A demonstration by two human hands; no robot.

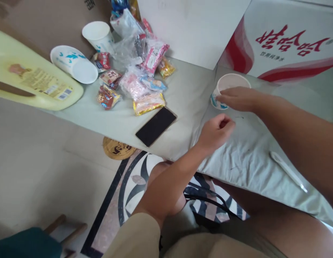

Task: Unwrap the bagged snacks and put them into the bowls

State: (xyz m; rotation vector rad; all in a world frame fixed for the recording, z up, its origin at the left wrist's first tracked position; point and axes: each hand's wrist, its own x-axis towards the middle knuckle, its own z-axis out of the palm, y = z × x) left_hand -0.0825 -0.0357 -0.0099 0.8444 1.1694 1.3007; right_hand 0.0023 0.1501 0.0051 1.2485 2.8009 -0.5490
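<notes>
A white paper cup (215,98) with blue print stands upright on the cloth-covered table at the right. My right hand (237,98) reaches across its near side, fingers closed on the wall by the rim. Just in front of the cup, my left hand (217,130) is curled into a loose fist above the cloth. Whatever lies inside that fist, if anything, is hidden. A white pen-like stick (288,172) rests on the cloth beneath my right forearm.
A phone (156,126) lies left of my left hand. Behind it are wrapped snacks (135,84), an upright cup (98,34), a tipped cup (73,64) and a yellow jug (45,79). A printed carton (284,43) and a white panel (190,32) stand behind.
</notes>
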